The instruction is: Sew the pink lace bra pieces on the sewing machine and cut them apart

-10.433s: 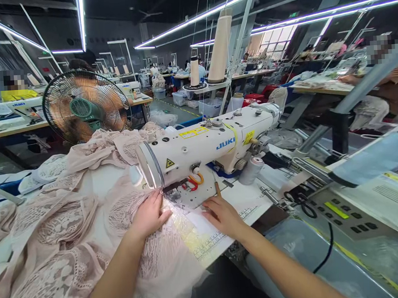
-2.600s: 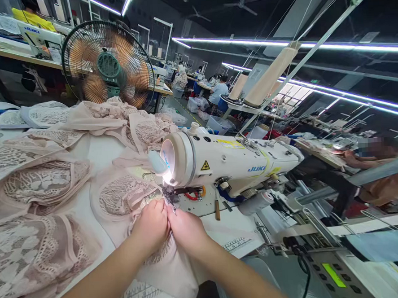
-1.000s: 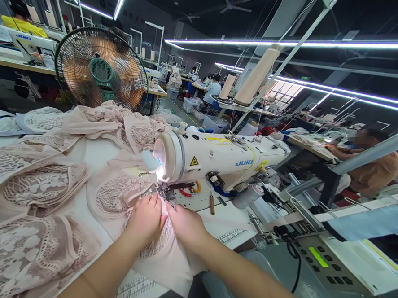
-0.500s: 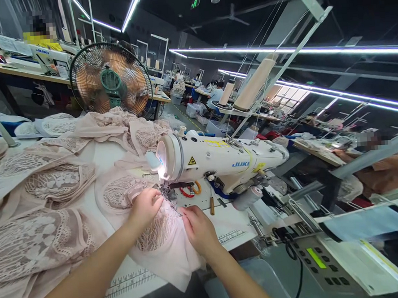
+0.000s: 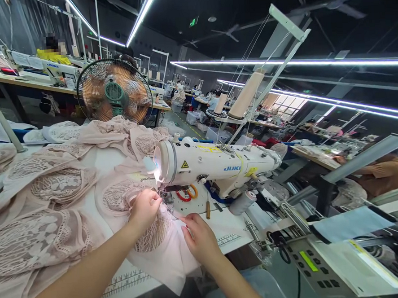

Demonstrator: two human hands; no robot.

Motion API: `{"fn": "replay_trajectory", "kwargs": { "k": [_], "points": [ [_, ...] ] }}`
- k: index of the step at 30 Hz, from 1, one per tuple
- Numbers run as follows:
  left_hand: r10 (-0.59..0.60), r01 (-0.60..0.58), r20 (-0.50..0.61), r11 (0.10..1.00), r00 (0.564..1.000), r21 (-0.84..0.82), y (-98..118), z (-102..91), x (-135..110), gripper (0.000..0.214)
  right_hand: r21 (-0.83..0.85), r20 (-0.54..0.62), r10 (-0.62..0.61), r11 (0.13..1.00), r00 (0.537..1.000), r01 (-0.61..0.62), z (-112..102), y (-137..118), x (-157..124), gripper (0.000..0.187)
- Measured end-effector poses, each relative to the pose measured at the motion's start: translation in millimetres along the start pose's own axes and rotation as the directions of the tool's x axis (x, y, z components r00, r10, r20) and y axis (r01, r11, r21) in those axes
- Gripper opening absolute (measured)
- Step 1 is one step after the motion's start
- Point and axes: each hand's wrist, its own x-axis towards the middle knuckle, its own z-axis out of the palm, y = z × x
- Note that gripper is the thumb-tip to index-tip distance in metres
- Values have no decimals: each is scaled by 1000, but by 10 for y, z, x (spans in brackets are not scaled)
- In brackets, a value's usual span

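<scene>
A white JUKI sewing machine (image 5: 216, 162) stands on the table with its lamp lit over the needle. Pale pink lace fabric (image 5: 157, 234) lies under the needle and hangs over the table's front edge. My left hand (image 5: 144, 207) is closed in a pinch on the lace right beside the needle. My right hand (image 5: 198, 239) is a little nearer to me, fingers curled on the fabric's edge. A thin dark tool or thread runs between the two hands; I cannot make out which.
More lace pieces (image 5: 50, 194) are spread and heaped across the table to the left. A running fan (image 5: 114, 92) stands behind them. Thread cones (image 5: 246, 96) sit on a stand above the machine. A control panel (image 5: 310, 261) lies at lower right. Other workers sit at distant tables.
My hands were pressed together at the needle; they have drawn apart, the right one moving back toward me along the fabric. The camera has tilted up a little.
</scene>
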Motion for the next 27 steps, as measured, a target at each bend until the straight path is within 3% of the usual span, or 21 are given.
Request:
{"fn": "replay_trajectory", "kwargs": {
  "k": [4,8,12,15,19,23,27],
  "points": [
    [53,-57,-38,994,998,-91,16,-261,-177,22,15,10,4,1000,1000,-4,-24,24,-19,30],
    [53,-96,-132,936,990,-340,83,-450,-226,21,23,7,-27,999,1000,27,-17,-19,-2,30],
    [24,-10,20,849,1000,-529,188,-577,-190,21,-9,17,-43,999,999,43,-35,-92,41,30],
    [-26,73,87,800,996,-596,166,-585,-144,22,-31,76,-74,997,994,76,-23,-163,61,27],
    [-114,142,85,733,990,-665,-20,-485,-92,25,-23,183,-178,982,967,186,135,-209,10,35],
    [-128,148,80,726,989,-671,-173,-411,-83,26,-91,162,-219,968,962,236,351,-158,-83,41],
    [-111,138,82,743,990,-654,-199,-417,-101,23,-109,150,-244,959,958,262,413,-158,-129,40]
  ]
}}
